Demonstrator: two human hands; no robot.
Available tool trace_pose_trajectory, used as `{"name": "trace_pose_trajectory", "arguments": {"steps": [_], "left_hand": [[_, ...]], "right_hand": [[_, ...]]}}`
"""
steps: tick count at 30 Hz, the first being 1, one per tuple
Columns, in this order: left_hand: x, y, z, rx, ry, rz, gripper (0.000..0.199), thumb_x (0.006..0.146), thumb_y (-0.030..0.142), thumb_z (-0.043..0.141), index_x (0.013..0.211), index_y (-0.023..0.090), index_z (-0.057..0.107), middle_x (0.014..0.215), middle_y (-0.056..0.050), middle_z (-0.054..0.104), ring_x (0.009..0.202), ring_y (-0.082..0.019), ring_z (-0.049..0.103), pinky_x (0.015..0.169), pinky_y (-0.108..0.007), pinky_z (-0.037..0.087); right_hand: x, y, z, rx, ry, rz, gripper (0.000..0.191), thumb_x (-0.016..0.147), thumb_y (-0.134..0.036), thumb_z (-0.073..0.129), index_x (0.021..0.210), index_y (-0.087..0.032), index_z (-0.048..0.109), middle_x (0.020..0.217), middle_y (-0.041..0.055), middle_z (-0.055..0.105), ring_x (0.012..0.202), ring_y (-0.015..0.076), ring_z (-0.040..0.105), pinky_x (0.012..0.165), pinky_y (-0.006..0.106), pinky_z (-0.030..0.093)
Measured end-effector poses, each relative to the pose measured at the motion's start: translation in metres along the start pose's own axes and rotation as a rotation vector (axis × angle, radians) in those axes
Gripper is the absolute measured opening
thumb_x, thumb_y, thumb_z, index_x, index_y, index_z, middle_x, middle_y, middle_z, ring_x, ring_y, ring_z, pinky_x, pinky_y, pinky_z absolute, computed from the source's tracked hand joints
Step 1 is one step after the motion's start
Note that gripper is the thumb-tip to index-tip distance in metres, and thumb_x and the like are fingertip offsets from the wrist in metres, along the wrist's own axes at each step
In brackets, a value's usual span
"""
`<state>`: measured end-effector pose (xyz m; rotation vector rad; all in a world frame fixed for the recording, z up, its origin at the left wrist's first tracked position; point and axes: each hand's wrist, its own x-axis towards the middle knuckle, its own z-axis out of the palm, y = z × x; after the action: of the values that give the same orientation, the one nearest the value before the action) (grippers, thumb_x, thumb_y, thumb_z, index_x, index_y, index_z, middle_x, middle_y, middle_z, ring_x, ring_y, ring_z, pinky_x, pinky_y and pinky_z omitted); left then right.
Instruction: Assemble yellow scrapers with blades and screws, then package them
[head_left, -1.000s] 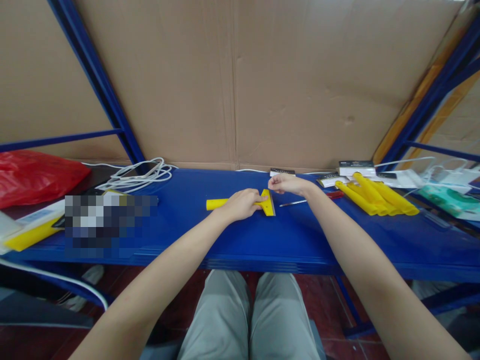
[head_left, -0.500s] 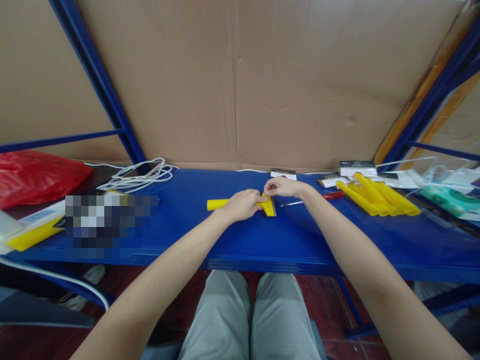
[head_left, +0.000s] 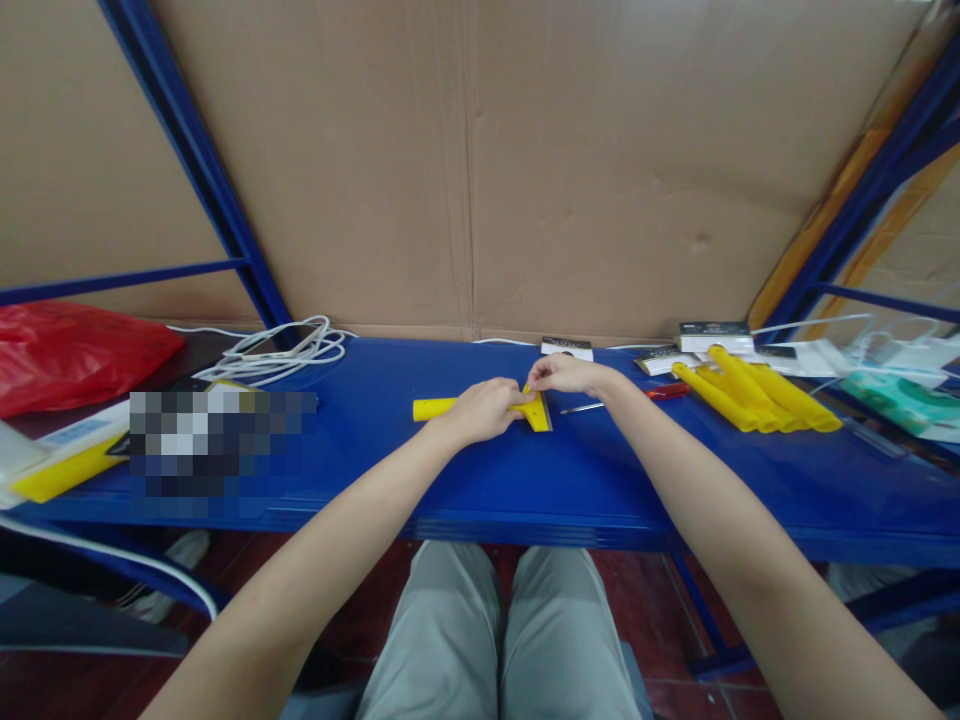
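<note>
A yellow scraper (head_left: pixel 537 414) lies on the blue table with its handle pointing left and a thin blade edge along its right side. My left hand (head_left: pixel 487 410) is closed over the neck of the scraper, between handle and head. At the far end of the head, the fingertips of my right hand (head_left: pixel 559 374) are pinched together; whatever is between them is too small to make out. Just right of the head lies a screwdriver (head_left: pixel 667 392) with a red handle, its shaft partly behind my right forearm.
Several yellow handles (head_left: pixel 757 395) lie at the right, by small black-and-white packets (head_left: pixel 715 336). Another packet (head_left: pixel 568 348) is behind my right hand. Coiled white cable (head_left: pixel 300 348) and a red plastic bag (head_left: pixel 82 355) are at the left. A cardboard wall (head_left: pixel 472 180) closes the back.
</note>
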<state>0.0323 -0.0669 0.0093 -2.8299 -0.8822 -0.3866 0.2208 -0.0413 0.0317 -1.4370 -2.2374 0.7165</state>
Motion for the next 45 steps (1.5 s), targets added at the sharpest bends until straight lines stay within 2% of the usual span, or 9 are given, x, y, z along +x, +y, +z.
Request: {"name": "trace_pose_trajectory", "arguments": {"steps": [4,14,17,24,31,34,38,41,45], "left_hand": [[0.0,0.001,-0.001,0.003,-0.001,-0.008,0.031,0.085,0.023,0.051,0.113,0.021,0.062,0.097,-0.006,0.064,0.095,-0.021,0.06,0.082,-0.031,0.046],[-0.002,0.005,-0.005,0.049,-0.022,-0.01,0.033,0.085,0.021,0.049,0.117,0.021,0.06,0.1,-0.007,0.064,0.098,-0.021,0.059,0.084,-0.031,0.045],[-0.002,0.005,-0.005,0.049,-0.014,0.001,0.032,0.086,0.021,0.048,0.115,0.021,0.061,0.1,-0.007,0.064,0.098,-0.021,0.059,0.084,-0.031,0.046],[-0.002,0.002,-0.002,0.04,0.002,0.011,0.032,0.085,0.02,0.048,0.114,0.02,0.062,0.099,-0.007,0.064,0.097,-0.021,0.06,0.083,-0.032,0.047],[-0.002,0.001,-0.002,0.002,0.043,-0.039,0.033,0.084,0.019,0.05,0.116,0.022,0.061,0.103,-0.006,0.064,0.1,-0.02,0.059,0.086,-0.03,0.046],[-0.001,-0.001,-0.003,0.003,0.074,-0.067,0.032,0.085,0.02,0.05,0.114,0.022,0.062,0.102,-0.006,0.065,0.097,-0.021,0.06,0.082,-0.031,0.048],[0.0,-0.002,-0.006,0.021,0.151,-0.158,0.027,0.084,0.018,0.05,0.106,0.021,0.066,0.101,-0.006,0.067,0.098,-0.021,0.06,0.084,-0.033,0.048],[0.0,-0.001,-0.008,0.016,0.176,-0.196,0.025,0.083,0.016,0.051,0.102,0.02,0.068,0.101,-0.006,0.068,0.098,-0.02,0.06,0.085,-0.032,0.048],[0.0,0.001,-0.009,-0.013,0.157,-0.234,0.028,0.083,0.018,0.052,0.106,0.023,0.066,0.106,-0.005,0.068,0.098,-0.021,0.062,0.082,-0.032,0.049]], "right_hand": [[-0.001,-0.001,0.001,-0.005,0.011,0.016,0.01,0.064,-0.012,0.055,0.068,-0.015,0.064,0.075,0.0034,0.066,0.069,0.0139,0.057,0.066,0.025,0.043],[0.0,0.004,-0.002,0.075,-0.024,-0.052,0.006,0.064,-0.017,0.058,0.068,-0.016,0.063,0.075,0.0031,0.065,0.072,0.0149,0.058,0.071,0.028,0.045],[0.001,0.006,-0.002,0.084,0.002,-0.04,0.011,0.064,-0.019,0.062,0.074,-0.016,0.062,0.076,0.0029,0.064,0.071,0.0142,0.057,0.071,0.028,0.046],[-0.002,0.012,-0.003,0.048,0.109,0.029,0.037,0.064,-0.023,0.072,0.099,-0.017,0.061,0.106,0.0087,0.062,0.095,0.0192,0.057,0.087,0.034,0.045],[-0.004,0.01,-0.005,0.194,0.198,0.041,0.031,0.075,-0.025,0.065,0.104,-0.017,0.059,0.116,0.0099,0.06,0.104,0.0192,0.056,0.096,0.037,0.042],[-0.003,0.007,-0.001,0.357,0.189,0.119,0.032,0.079,-0.023,0.062,0.109,-0.017,0.055,0.11,0.0101,0.063,0.094,0.0171,0.06,0.088,0.035,0.047],[-0.001,0.002,0.005,0.663,0.066,0.152,0.034,0.081,-0.018,0.058,0.114,-0.018,0.05,0.091,0.0051,0.067,0.071,0.0129,0.064,0.073,0.03,0.053],[0.0,-0.001,0.007,0.765,-0.016,0.124,0.02,0.08,-0.014,0.057,0.1,-0.017,0.055,0.079,0.0024,0.067,0.062,0.0114,0.062,0.063,0.026,0.052],[-0.001,-0.005,0.01,0.78,-0.022,0.087,0.008,0.077,-0.011,0.059,0.08,-0.016,0.055,0.064,-0.0009,0.063,0.056,0.0097,0.06,0.057,0.022,0.05]]}}
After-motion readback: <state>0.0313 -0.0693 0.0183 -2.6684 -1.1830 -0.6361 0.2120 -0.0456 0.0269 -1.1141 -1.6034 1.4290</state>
